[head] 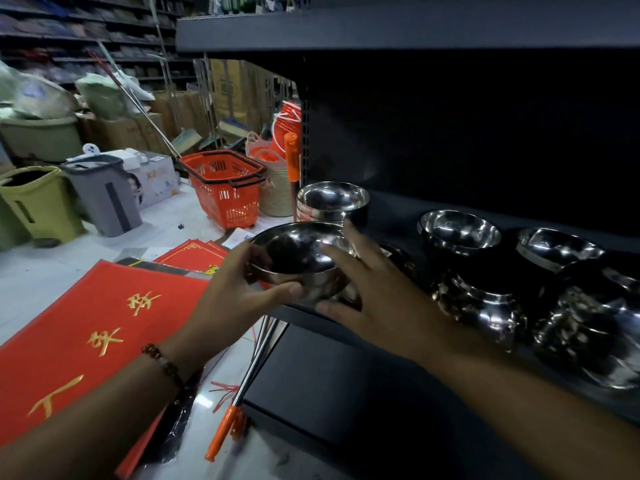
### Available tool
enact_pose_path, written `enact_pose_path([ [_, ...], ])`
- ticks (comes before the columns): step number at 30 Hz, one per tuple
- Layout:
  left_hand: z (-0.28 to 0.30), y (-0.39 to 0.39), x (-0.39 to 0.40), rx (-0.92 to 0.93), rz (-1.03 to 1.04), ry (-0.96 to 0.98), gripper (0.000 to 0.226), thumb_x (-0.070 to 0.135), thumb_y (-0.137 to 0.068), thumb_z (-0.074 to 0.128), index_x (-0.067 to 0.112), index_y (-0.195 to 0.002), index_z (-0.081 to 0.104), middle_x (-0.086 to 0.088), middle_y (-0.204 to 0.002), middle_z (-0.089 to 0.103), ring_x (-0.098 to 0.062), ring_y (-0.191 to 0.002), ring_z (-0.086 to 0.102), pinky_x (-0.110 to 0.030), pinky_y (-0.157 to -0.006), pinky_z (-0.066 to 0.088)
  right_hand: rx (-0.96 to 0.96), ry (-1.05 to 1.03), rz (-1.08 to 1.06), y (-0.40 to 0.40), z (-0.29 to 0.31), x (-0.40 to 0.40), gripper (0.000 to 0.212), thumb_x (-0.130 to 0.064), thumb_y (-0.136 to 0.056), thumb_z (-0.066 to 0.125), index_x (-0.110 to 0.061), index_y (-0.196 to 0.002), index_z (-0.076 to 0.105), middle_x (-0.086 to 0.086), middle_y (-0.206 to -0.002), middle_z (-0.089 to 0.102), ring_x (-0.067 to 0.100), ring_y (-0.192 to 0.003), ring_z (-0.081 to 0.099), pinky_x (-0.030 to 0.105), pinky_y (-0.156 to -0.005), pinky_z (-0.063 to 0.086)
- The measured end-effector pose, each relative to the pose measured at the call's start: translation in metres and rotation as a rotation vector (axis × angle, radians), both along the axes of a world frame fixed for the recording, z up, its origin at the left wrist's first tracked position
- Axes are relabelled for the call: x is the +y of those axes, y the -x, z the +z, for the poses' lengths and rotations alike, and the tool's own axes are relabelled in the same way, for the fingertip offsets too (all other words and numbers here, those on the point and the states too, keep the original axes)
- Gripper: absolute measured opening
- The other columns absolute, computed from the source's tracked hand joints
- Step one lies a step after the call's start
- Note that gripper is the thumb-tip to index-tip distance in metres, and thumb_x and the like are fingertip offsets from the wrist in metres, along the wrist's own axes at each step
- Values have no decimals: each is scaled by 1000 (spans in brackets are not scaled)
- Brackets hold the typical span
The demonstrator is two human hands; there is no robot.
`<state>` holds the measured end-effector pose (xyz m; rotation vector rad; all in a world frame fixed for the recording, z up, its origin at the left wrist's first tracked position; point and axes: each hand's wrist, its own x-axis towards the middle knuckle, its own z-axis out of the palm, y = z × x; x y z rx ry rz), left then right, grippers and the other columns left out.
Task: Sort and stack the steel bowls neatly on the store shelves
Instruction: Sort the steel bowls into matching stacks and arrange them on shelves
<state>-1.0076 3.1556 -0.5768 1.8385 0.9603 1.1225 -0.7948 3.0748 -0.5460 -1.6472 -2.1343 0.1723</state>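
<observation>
Take the stack of steel bowls (333,201) at the left end of the dark shelf (398,216) as the landmark. Just in front of that stack, at the shelf's front edge, a single steel bowl (300,261) is held upright between both hands. The left hand (239,289) cups it from the near left side, thumb under the lower wall and fingers wrapped round the rim, so it is clasping the bowl. The right hand (367,289) presses flat-fingered against the bowl's right side, with its thumb low near the base; it steadies the bowl more than it clenches it, yet it does bear on it.

To the right of the stack, two more bowls (459,232) sit upright and loose on the shelf, and further right and nearer the camera lie overturned or tilted bowls (485,303), blurred and hard to count.

The step in hand looks to be carrying one bowl toward the stack to nest it. The next move would call for lifting the bowl clear above the stack's top rim, keeping it level, centring it and lowering it in so it seats straight. A tilted entry could jam it or nudge the stack toward the shelf's open left end, beyond which the red basket (227,188) stands on the floor
</observation>
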Motion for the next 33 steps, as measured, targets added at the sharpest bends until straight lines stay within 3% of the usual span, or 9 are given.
enact_pose_path([
  [6, -14, -11, 3, -81, -17, 25, 47, 54, -55, 83, 36, -90, 57, 0, -94, 67, -15, -84, 66, -37, -71, 51, 30, -104, -79, 6, -9, 7, 59, -48, -91, 62, -38, -144, 40, -17, -163, -17, 15, -152, -10, 35, -111, 27],
  [9, -15, -21, 6, -143, 11, 0, 52, 51, -57, 84, 33, -98, 57, 1, -100, 66, -13, -90, 67, -30, -75, 52, 180, -210, -52, 2, -11, 17, 49, -40, -85, 73, -34, -130, 56, -14, -165, -5, 15, -153, 8, 30, -112, 33],
  [12, -11, -32, 14, -228, 2, -33, 50, 48, -58, 86, 43, -100, 58, 0, -107, 66, -14, -100, 68, -33, -85, 54, 426, -198, -62, 2, -8, 28, 37, -31, -80, 80, -30, -114, 67, -23, -162, 7, -14, -132, 37, 10, -97, 43],
  [14, -9, -40, 24, -279, 13, -79, 51, 49, -59, 88, 48, -101, 58, -8, -115, 64, -25, -108, 66, -44, -94, 55, 538, -202, -88, 1, -7, 37, 32, -26, -78, 82, -23, -108, 71, -20, -159, 22, -31, -114, 37, -1, -86, 39],
  [16, -6, -49, 35, -317, 51, -122, 57, 57, -59, 88, 49, -106, 57, -8, -124, 57, -28, -114, 63, -48, -96, 55, 593, -232, -110, -3, -5, 48, 31, -27, -75, 82, -22, -104, 72, -17, -157, 29, -34, -111, 35, -3, -87, 37],
  [20, 3, -68, 55, -327, 133, -213, 63, 56, -61, 87, 47, -114, 53, 4, -124, 41, -4, -116, 55, -23, -94, 54, 655, -283, -175, -10, 3, 66, 24, -29, -75, 83, -31, -96, 70, -24, -140, 32, -40, -106, 28, -9, -83, 28],
  [23, 8, -82, 70, -346, 163, -250, 63, 53, -63, 82, 38, -117, 54, 5, -123, 39, -5, -114, 56, -27, -95, 55, 684, -347, -209, -17, 7, 81, 25, -26, -78, 82, -36, -95, 69, -30, -130, 39, -30, -109, 41, -2, -85, 37],
  [26, 7, -93, 87, -373, 181, -283, 59, 54, -65, 80, 38, -115, 54, 8, -124, 40, -17, -113, 60, -34, -94, 57, 751, -388, -218, -22, 6, 101, 26, -22, -78, 82, -34, -98, 71, -27, -135, 45, -1, -117, 57, 23, -95, 51],
  [33, -6, -114, 117, -384, 264, -249, 62, 54, -71, 77, 34, -125, 55, 5, -130, 47, -12, -121, 56, -35, -101, 52, 800, -400, -217, -27, -7, 144, 31, -16, -81, 79, -32, -106, 71, -22, -145, 39, 7, -124, 56, 34, -100, 52],
])
